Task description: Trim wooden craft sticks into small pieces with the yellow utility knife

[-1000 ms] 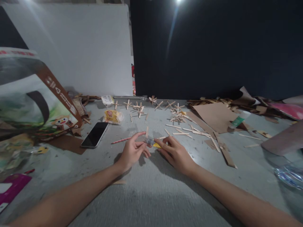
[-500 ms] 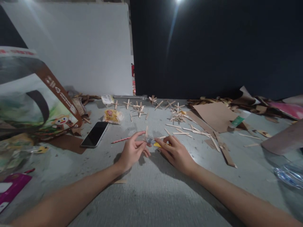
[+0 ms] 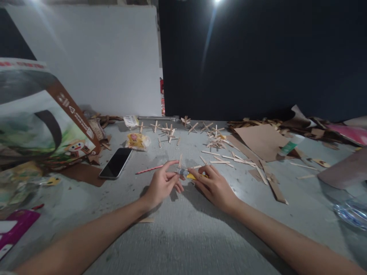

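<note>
A small wooden craft stick [image 3: 180,160] stands up from the fingertips of my left hand [image 3: 162,182], which are pinched together on it. My right hand [image 3: 213,187] is wrapped round a yellow utility knife [image 3: 190,176]. Its grey metal front end [image 3: 182,172] points left and reaches my left fingertips; whether the blade edge touches the stick I cannot tell. Just left of my left hand lies a red striped pencil [image 3: 147,170]. Beyond my right hand are loose craft sticks [image 3: 220,162] and a heap of shorter pieces [image 3: 215,144].
Several crossed-stick pieces [image 3: 155,126] stand along the back of the grey table. A phone [image 3: 116,163] and a yellow packet [image 3: 137,141] lie left, beside a large printed bag [image 3: 71,126]. Brown cardboard [image 3: 259,142], a glue tube [image 3: 291,145] and a clear glass dish [image 3: 351,214] are right.
The upright stick in my left fingers has shifted slightly right and tilts a little more. Both hands keep nearly the same place; the whole view has moved very slightly.
</note>
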`<state>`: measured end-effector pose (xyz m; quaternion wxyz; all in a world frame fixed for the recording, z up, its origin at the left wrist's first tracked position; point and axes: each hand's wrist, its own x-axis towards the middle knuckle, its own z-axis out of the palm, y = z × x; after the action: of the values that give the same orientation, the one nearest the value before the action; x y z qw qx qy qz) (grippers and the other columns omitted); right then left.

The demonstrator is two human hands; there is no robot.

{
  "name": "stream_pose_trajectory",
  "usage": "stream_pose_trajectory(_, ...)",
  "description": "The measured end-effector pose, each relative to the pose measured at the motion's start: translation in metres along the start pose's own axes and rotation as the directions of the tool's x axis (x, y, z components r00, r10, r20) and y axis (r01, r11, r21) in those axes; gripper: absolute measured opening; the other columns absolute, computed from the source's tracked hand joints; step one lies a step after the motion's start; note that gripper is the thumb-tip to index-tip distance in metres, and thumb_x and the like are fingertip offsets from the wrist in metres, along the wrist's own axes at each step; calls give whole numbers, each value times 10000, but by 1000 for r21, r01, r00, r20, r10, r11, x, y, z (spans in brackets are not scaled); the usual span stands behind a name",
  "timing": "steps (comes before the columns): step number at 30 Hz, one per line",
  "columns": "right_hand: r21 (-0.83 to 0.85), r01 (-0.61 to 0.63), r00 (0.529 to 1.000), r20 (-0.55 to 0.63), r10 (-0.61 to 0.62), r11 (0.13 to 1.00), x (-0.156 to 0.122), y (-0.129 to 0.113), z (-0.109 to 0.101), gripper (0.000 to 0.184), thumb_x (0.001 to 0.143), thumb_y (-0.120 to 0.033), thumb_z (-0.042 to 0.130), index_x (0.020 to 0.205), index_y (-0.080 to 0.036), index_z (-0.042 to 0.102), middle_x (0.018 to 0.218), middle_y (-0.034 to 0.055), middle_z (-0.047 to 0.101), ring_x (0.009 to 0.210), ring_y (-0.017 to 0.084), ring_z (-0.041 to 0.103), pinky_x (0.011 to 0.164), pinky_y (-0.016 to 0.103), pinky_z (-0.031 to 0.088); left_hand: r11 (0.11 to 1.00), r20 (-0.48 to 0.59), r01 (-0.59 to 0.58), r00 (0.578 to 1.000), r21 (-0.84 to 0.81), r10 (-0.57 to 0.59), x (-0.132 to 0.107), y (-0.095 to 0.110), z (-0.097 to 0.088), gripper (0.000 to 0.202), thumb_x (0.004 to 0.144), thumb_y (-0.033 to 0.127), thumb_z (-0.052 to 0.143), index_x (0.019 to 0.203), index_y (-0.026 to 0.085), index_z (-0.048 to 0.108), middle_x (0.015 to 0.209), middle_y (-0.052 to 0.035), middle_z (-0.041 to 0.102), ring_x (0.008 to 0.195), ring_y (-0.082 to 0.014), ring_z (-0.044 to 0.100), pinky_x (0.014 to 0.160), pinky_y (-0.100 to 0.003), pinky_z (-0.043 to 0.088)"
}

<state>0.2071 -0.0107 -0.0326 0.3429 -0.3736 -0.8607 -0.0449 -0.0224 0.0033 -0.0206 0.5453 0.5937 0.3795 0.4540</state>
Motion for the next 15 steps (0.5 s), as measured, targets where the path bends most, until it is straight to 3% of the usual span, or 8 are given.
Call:
stream_pose_trajectory(6, -5, 4, 1000, -23, -4, 1000, 0, 1, 2, 434, 1084, -221, 501, 1503, -269, 603, 1051, 114, 615, 949, 257, 615, 798, 390, 597, 999, -33, -38, 999, -5, 38, 0, 0, 0, 698, 883, 508, 757, 1399, 124, 485, 687, -19, 737, 534, -183, 718, 526, -267, 564)
stream_pose_trajectory(12, 21, 2, 999, -51, -1, 1000, -2, 4, 3, 430, 1087, -218, 498, 1504, -248, 598, 1059, 123, 626, 959, 260, 615, 803, 392, 586, 1000, 41, 7, 999, -1, -7, -2, -2, 3, 692, 874, 525, 768, 1394, 157, 499, 777, -25, 751, 525, -171, 712, 512, -274, 572)
stream_pose_trajectory(15, 51, -19, 995, -96, 24, 999, -2, 6, 4, 418, 1093, -235, 505, 1500, -249, 599, 1048, 112, 624, 930, 243, 620, 790, 379, 580, 1000, -11, -12, 1000, -11, 11, -2, -2, 2, 774, 879, 530, 765, 1472, 164, 429, 807, -26, 758, 535, -166, 717, 529, -275, 582)
